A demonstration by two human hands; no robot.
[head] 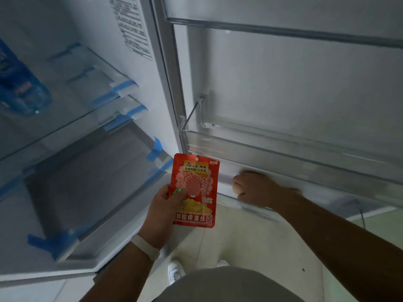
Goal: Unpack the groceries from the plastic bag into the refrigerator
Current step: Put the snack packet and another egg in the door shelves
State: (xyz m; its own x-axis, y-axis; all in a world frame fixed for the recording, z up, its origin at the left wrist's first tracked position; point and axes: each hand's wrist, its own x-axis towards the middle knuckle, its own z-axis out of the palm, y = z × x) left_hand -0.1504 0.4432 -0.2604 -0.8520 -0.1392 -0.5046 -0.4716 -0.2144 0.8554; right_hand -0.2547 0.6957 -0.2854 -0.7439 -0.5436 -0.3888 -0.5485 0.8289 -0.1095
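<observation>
Hands first: our left hand [165,205] pinches the red packet [195,190] upright, long axis vertical, thumb across its front. Our right hand [255,188] curls round a small pale item [236,189] at the door bin [316,166], just right of the packet. We judge that bin nearer than the glass shelves [72,127], farther left

White wristband [145,247] on left wrist, white shoes [176,271], grey clothing [229,286]
</observation>
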